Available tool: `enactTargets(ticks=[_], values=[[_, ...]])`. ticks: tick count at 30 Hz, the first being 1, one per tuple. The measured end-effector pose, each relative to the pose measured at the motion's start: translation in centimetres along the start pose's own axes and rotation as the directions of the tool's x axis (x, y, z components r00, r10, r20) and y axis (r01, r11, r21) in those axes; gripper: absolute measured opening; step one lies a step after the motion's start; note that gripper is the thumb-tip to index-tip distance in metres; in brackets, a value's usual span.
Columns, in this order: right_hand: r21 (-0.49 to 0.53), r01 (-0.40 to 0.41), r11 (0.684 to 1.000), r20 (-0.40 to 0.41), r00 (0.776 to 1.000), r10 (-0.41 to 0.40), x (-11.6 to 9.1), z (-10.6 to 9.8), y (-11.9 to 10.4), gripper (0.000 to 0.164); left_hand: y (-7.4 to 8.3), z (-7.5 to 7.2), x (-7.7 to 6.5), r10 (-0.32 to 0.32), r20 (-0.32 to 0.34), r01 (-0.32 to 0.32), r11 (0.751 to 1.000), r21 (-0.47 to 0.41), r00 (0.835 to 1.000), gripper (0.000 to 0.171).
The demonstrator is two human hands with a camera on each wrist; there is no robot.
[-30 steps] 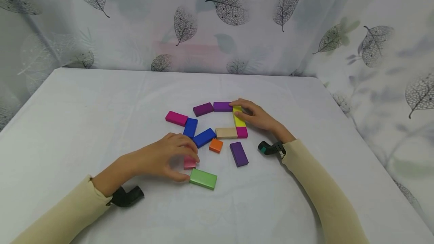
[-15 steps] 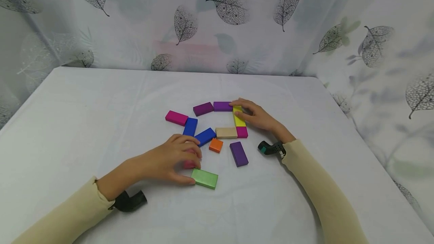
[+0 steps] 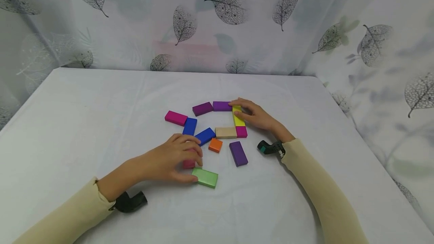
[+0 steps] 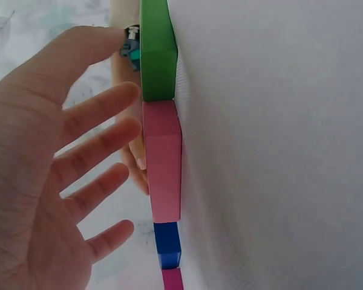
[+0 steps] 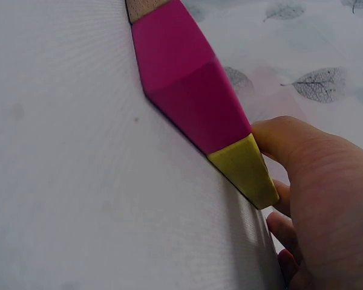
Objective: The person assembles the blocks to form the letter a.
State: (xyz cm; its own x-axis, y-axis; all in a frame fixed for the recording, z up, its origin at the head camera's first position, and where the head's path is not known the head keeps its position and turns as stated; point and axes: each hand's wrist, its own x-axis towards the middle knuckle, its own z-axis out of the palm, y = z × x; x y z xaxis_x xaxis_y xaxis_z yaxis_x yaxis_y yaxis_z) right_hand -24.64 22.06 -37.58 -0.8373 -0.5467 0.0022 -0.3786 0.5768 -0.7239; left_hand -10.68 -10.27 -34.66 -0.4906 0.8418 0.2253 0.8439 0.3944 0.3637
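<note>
Since a second ago, your left hand (image 3: 169, 159) and the green block (image 3: 207, 178) have edged right. That hand is spread, gripping nothing; your right hand (image 3: 255, 116) touches the yellow block (image 3: 239, 122), pinch unclear. You're probably aligning green with the pink block (image 4: 163, 175); nudge lightly. The left wrist view shows pink's side, mostly hidden from the head view.
</note>
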Motion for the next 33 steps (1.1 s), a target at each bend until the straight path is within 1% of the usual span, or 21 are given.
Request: enactTargets(ticks=[3, 6, 10, 14, 17, 20, 24, 28, 33], values=[[0.002, 0.002, 1.0, 0.001, 1.0, -0.002, -0.1, -0.1, -0.4, 0.044, 0.2, -0.2, 0.5, 0.004, -0.013, -0.004, 1.0, -0.01, 1.0, 0.025], [0.003, 0.004, 1.0, 0.002, 1.0, -0.004, 0.0, -0.1, -0.3, 0.044, 0.5, -0.3, 1.2, -0.007, -0.007, 0.007, 1.0, -0.02, 1.0, 0.025], [0.002, -0.009, 1.0, 0.002, 1.0, 0.009, 0.2, 0.0, -0.1, 0.044, 1.1, -0.4, 2.4, -0.016, -0.001, 0.016, 1.0, -0.006, 1.0, 0.022], [0.015, -0.022, 1.0, 0.002, 1.0, 0.022, -0.4, -0.1, -1.8, 0.044, 1.5, -0.4, 3.6, 0.018, -0.03, -0.018, 0.999, 0.029, 0.999, 0.019], [0.017, -0.016, 1.0, 0.006, 1.0, 0.016, -1.1, -0.4, -3.3, 0.043, 1.8, -0.3, 4.5, 0.025, -0.037, -0.023, 0.998, 0.053, 0.999, 0.019], [0.013, -0.012, 1.0, 0.011, 1.0, 0.012, -1.4, -0.6, -4.0, 0.043, 2.0, -0.2, 5.5, 0.01, -0.008, -0.01, 0.998, 0.059, 1.0, 0.022], [0.015, 0.001, 1.0, 0.009, 1.0, -0.001, -1.4, -0.6, -4.0, 0.042, 2.3, -0.3, 7.1, -0.014, 0.055, 0.01, 0.997, 0.076, 0.998, 0.027], [0.023, 0.016, 1.0, 0.003, 1.0, -0.016, -1.4, -0.5, -3.7, 0.042, 2.6, -0.5, 8.5, -0.044, 0.108, 0.032, 0.993, 0.115, 0.993, 0.032], [0.023, 0.026, 0.999, 0.004, 1.0, -0.026, -1.4, -0.6, -3.7, 0.042, 2.8, -0.7, 10.1, -0.088, 0.155, 0.071, 0.991, 0.111, 0.984, 0.037]])
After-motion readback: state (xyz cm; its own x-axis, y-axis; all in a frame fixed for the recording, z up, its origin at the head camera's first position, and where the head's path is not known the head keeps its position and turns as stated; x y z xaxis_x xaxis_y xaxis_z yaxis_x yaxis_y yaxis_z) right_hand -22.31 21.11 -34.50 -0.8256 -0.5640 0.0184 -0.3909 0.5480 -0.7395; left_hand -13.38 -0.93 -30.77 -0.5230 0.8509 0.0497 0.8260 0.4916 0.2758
